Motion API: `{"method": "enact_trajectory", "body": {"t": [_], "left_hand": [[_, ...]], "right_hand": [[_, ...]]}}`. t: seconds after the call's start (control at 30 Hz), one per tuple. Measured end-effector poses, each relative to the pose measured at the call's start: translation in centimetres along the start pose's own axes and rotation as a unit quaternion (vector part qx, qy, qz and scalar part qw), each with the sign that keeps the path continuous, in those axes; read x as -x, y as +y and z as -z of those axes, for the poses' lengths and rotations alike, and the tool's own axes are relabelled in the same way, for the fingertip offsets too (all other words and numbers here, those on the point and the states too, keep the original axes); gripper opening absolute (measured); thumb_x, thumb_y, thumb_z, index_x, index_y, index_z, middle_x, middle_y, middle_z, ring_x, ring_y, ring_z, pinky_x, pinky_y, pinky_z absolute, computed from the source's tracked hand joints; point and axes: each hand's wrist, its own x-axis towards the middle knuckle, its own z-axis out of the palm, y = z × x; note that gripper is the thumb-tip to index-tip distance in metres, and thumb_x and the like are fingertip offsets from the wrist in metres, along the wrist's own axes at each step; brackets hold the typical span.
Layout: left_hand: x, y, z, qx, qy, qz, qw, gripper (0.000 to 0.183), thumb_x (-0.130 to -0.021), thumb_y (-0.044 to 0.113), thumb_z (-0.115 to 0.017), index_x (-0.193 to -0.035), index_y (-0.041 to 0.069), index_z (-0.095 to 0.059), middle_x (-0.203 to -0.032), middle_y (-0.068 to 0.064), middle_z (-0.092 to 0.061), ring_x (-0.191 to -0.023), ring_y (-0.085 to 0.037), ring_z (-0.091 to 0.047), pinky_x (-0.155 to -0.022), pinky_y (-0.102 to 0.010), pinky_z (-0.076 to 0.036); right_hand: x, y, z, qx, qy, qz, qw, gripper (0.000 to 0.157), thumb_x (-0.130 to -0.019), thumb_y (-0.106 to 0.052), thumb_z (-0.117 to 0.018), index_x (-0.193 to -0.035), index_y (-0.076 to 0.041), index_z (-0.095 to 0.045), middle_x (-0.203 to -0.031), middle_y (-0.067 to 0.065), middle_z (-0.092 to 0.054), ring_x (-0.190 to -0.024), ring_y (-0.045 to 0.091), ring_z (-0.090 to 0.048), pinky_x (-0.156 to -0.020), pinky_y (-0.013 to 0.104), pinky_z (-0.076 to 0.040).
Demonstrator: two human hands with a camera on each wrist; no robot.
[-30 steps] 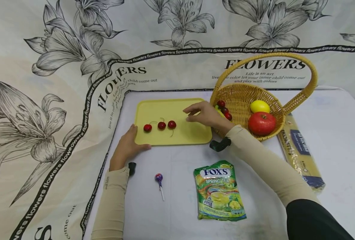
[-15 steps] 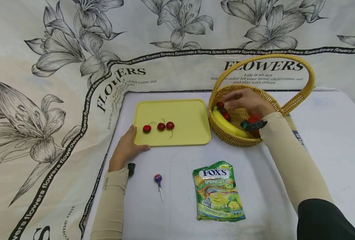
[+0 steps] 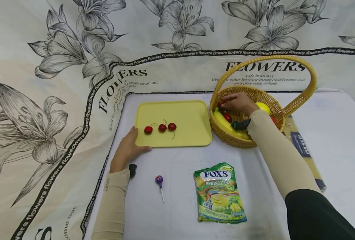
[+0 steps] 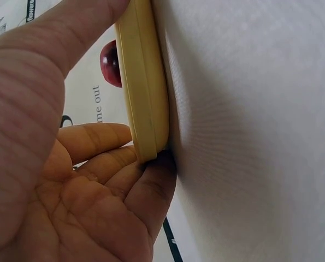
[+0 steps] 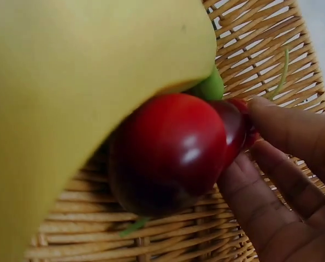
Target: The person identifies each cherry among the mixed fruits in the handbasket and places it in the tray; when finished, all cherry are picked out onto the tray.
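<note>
My left hand [image 3: 126, 148] holds the near left corner of the yellow tray [image 3: 192, 123], thumb along the front edge and fingers at the left edge. Three red cherries with stems lie on the tray, one of them a cherry [image 3: 148, 130] nearest that hand. Inside the wicker basket [image 3: 244, 143], my right hand [image 3: 240, 101] pinches a cherry [image 5: 250, 136] between thumb and fingers; the fingers partly cover it. Touching the bunch, a larger-looking dark red cherry [image 5: 167, 147] sits closer to the right wrist camera, beside a banana [image 3: 225, 125].
A yellow lemon [image 3: 263, 107] and a mostly hidden red apple [image 3: 274, 120] share the basket, whose tall handle [image 3: 310, 78] arches above. A pasta packet [image 3: 303, 146] lies right of it. Nearer are a green candy bag [image 3: 219, 193] and a lollipop [image 3: 159, 180].
My right hand has gone from above the tray's right side into the basket, then down and slightly left onto the cherries there. The left hand has stayed at the tray corner.
</note>
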Motion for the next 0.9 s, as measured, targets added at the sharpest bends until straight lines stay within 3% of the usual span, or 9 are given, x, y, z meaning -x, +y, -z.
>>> {"method": "enact_trajectory", "body": {"t": [0.17, 0.5, 0.63, 0.9], "left_hand": [[0.1, 0.1, 0.0, -0.003, 0.005, -0.006, 1.0, 0.112, -0.077, 0.045, -0.084, -0.157, 0.001, -0.019, -0.166, -0.018, -0.01, -0.152, -0.038, -0.015, -0.124, -0.05, -0.019], [0.1, -0.1, -0.3, 0.003, 0.002, -0.003, 1.0, 0.113, -0.076, 0.045, -0.084, -0.157, 0.002, -0.019, -0.166, -0.017, -0.01, -0.152, -0.037, -0.015, -0.124, -0.05, -0.018], [0.0, -0.1, -0.5, 0.002, -0.002, -0.003, 1.0, 0.113, -0.076, 0.046, -0.083, -0.157, 0.001, -0.019, -0.166, -0.018, -0.009, -0.152, -0.038, -0.015, -0.124, -0.05, -0.018], [0.1, 0.1, -0.3, 0.001, 0.003, 0.002, 1.0, 0.113, -0.076, 0.044, -0.085, -0.158, 0.003, -0.019, -0.166, -0.016, -0.01, -0.152, -0.037, -0.015, -0.124, -0.05, -0.019]], "right_hand": [[0.0, 0.2, -0.4, -0.003, 0.014, -0.011, 1.0, 0.049, -0.09, -0.025, -0.075, -0.135, -0.012, -0.062, -0.14, 0.013, -0.06, -0.124, 0.024, -0.056, -0.11, 0.041, -0.045], [0.2, -0.1, -1.0, 0.055, 0.023, 0.019, 0.998, 0.041, -0.091, -0.024, -0.073, -0.129, -0.009, -0.067, -0.13, 0.014, -0.066, -0.114, 0.024, -0.061, -0.1, 0.037, -0.05], [1.2, -0.3, -0.5, 0.039, 0.022, 0.026, 0.999, 0.044, -0.091, -0.024, -0.074, -0.131, -0.007, -0.065, -0.129, 0.014, -0.066, -0.118, 0.027, -0.059, -0.106, 0.043, -0.047], [4.3, -2.7, 1.0, 0.025, 0.062, 0.053, 0.996, 0.048, -0.088, -0.026, -0.077, -0.13, -0.006, -0.064, -0.131, 0.009, -0.062, -0.121, 0.024, -0.052, -0.112, 0.049, -0.04]]}}
